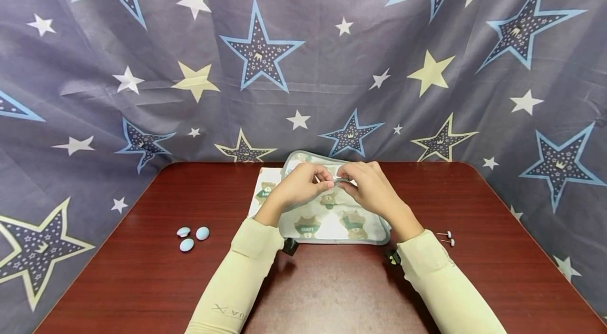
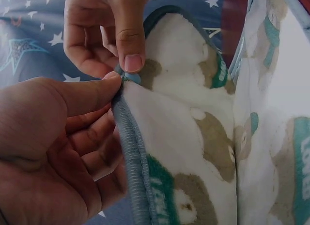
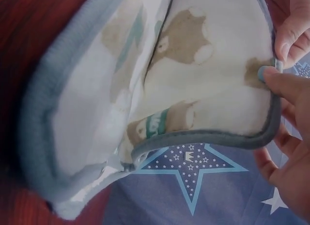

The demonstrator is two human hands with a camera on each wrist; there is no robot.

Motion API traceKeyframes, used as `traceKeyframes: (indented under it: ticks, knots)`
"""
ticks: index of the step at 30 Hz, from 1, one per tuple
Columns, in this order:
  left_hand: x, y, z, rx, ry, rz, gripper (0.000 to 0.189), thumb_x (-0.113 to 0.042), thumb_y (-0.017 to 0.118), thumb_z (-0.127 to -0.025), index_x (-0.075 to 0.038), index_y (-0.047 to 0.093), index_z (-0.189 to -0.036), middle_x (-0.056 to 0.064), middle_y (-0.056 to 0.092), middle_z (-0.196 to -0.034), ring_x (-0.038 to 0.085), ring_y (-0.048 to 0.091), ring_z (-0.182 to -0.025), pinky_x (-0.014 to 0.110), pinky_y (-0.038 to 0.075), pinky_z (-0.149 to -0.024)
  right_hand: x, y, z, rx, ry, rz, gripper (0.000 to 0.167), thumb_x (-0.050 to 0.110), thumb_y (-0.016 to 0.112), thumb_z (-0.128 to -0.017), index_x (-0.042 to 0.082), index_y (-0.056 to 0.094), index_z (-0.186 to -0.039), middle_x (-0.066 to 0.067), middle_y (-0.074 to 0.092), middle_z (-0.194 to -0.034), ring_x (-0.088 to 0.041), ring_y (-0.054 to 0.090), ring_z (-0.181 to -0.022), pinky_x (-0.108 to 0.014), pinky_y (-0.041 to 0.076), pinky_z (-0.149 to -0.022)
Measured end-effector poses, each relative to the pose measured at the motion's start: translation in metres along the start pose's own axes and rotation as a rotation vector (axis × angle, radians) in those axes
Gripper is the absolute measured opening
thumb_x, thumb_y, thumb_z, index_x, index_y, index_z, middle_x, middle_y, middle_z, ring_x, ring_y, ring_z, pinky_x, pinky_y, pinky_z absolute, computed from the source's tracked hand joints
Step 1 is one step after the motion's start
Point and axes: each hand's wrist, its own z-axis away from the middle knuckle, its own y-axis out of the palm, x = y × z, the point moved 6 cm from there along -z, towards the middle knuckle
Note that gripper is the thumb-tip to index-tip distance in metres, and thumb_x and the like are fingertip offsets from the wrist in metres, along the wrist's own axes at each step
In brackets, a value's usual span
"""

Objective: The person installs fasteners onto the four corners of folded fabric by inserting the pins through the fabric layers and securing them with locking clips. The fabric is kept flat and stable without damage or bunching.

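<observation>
Left hand point(image 1: 303, 182): steadies cloth point(image 1: 330, 228), apparently, pinching its edge
Right hand point(image 1: 369, 186): pinches blue piece point(image 2: 132, 78) there
Blue caps point(image 1: 187, 245): left of cloth

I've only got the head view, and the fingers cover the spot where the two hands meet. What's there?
Observer: The left wrist view shows a small pale-blue piece at the thumb tip of the right hand.
Operator: And how close is the left hand to it?
Observer: In that same view, its thumb lies on the edge of the cloth, right beside the piece.
</observation>
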Motion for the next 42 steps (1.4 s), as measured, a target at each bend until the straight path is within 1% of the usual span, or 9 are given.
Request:
traceKeyframes:
  ticks: [6,14,17,20,25,29,33,36,42]
  knots:
    - [-0.001,0.000,0.000,0.002,0.011,-0.007,0.009,-0.019,0.070,-0.098,-0.014,0.074,-0.093,-0.004,0.069,-0.083,0.014,0.065,-0.077,0.029,0.051,-0.073,0.000,0.001,0.000,0.055,-0.015,-0.019,0.022,0.008,0.086,-0.081,0.012,0.073,-0.098,0.002,0.072,-0.089,-0.019,0.065,-0.084,-0.044,0.047,-0.075]
    - [-0.002,0.001,0.001,0.015,0.015,0.014,0.008,-0.017,0.071,-0.098,-0.013,0.074,-0.092,-0.003,0.068,-0.081,0.016,0.064,-0.077,0.027,0.050,-0.070,-0.001,0.003,0.001,0.109,0.014,-0.029,0.018,0.008,0.084,-0.083,0.014,0.073,-0.097,0.004,0.072,-0.090,-0.019,0.063,-0.084,-0.043,0.046,-0.077]
    - [-0.002,0.000,0.004,0.025,0.031,0.021,0.009,-0.018,0.070,-0.098,-0.012,0.074,-0.092,-0.003,0.067,-0.082,0.015,0.062,-0.076,0.027,0.050,-0.070,-0.001,0.004,0.001,0.122,0.015,-0.030,0.016,0.008,0.083,-0.084,0.015,0.073,-0.094,0.006,0.071,-0.089,-0.019,0.061,-0.084,-0.043,0.045,-0.076]
    - [0.001,-0.005,0.011,0.040,0.049,-0.004,0.012,-0.018,0.068,-0.099,-0.011,0.075,-0.093,-0.004,0.067,-0.081,0.010,0.059,-0.073,0.027,0.049,-0.069,0.000,0.006,0.001,0.137,0.005,-0.029,0.014,0.010,0.082,-0.085,0.016,0.074,-0.094,0.006,0.071,-0.090,-0.018,0.061,-0.085,-0.043,0.045,-0.077]
    - [0.015,-0.017,0.029,0.075,0.060,-0.122,0.013,-0.015,0.065,-0.099,-0.008,0.075,-0.092,-0.006,0.067,-0.078,0.007,0.057,-0.072,0.028,0.049,-0.070,0.001,0.007,0.000,0.152,-0.010,-0.029,0.013,0.011,0.082,-0.085,0.016,0.075,-0.095,0.006,0.072,-0.092,-0.016,0.062,-0.086,-0.041,0.045,-0.076]
    - [0.031,-0.032,0.047,0.090,0.050,-0.215,0.011,-0.014,0.066,-0.098,-0.011,0.073,-0.089,-0.007,0.066,-0.078,0.007,0.056,-0.071,0.030,0.048,-0.071,-0.001,0.006,0.001,0.167,-0.007,-0.022,0.013,0.012,0.082,-0.086,0.016,0.075,-0.095,0.006,0.072,-0.093,-0.015,0.063,-0.088,-0.039,0.044,-0.076]
    - [0.049,-0.045,0.070,0.090,0.033,-0.288,0.012,-0.014,0.070,-0.096,-0.016,0.070,-0.084,-0.010,0.063,-0.074,0.007,0.053,-0.067,0.030,0.047,-0.067,-0.002,0.007,0.001,0.178,-0.004,-0.022,0.013,0.012,0.082,-0.086,0.016,0.074,-0.096,0.005,0.072,-0.094,-0.014,0.064,-0.088,-0.039,0.044,-0.076]
    - [0.062,-0.055,0.089,0.094,0.001,-0.333,0.013,-0.015,0.072,-0.094,-0.018,0.068,-0.082,-0.011,0.060,-0.070,0.007,0.051,-0.063,0.030,0.045,-0.063,-0.002,0.007,0.002,0.183,-0.006,-0.024,0.014,0.011,0.082,-0.086,0.016,0.074,-0.096,0.005,0.072,-0.094,-0.014,0.064,-0.088,-0.039,0.045,-0.076]
    - [0.083,-0.077,0.124,0.107,-0.079,-0.423,0.011,-0.016,0.075,-0.092,-0.019,0.067,-0.084,-0.011,0.060,-0.072,0.008,0.052,-0.063,0.033,0.046,-0.062,-0.001,0.008,0.001,0.178,-0.007,-0.014,0.014,0.011,0.082,-0.085,0.016,0.074,-0.096,0.005,0.072,-0.093,-0.014,0.064,-0.088,-0.040,0.045,-0.076]
